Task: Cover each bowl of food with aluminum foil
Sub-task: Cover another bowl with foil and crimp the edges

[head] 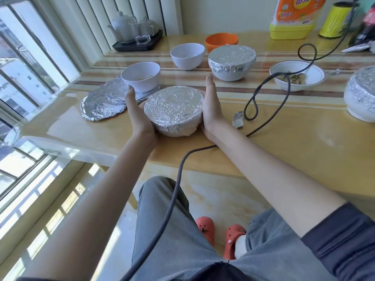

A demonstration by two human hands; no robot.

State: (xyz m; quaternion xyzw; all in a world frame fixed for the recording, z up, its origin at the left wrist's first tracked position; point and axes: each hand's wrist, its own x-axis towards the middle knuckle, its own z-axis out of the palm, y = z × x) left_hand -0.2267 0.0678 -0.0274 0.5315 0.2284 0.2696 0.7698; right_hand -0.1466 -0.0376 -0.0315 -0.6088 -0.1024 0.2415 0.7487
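Foil-covered bowl (175, 110) sits near the front edge of the yellow table (284, 142), between both hands. The left hand (136, 112) lies flat against its left side and the right hand (211, 106) against its right side, each with fingers straight and pressed together, pointing away from the person; the palms touch the foil wrap. The bowl's base and far side are hidden by the foil and the hands.

A loose crumpled foil sheet (101, 104) lies to the left, partly under an uncovered white bowl (141, 77) whose contents are barely visible. Behind stand a second open white bowl (187, 55), an orange cup (221, 42) half hidden by another foil-wrapped bowl (231, 61), and a shallow rimmed dish (298, 75) with food scraps. A third wrapped bowl (361, 92) is cut off at the right edge. A small foil scrap (237, 119) lies right of the right hand.

A dark cable (261, 94) loops across the table, over the dish and past the right forearm. A yellow detergent bottle (293, 17) is cut off at the top; its orange label carries Chinese characters too partial to read. A yellow-green can (334, 20) stands beside it. White teapots on a black tray (138, 44) sit by the window.
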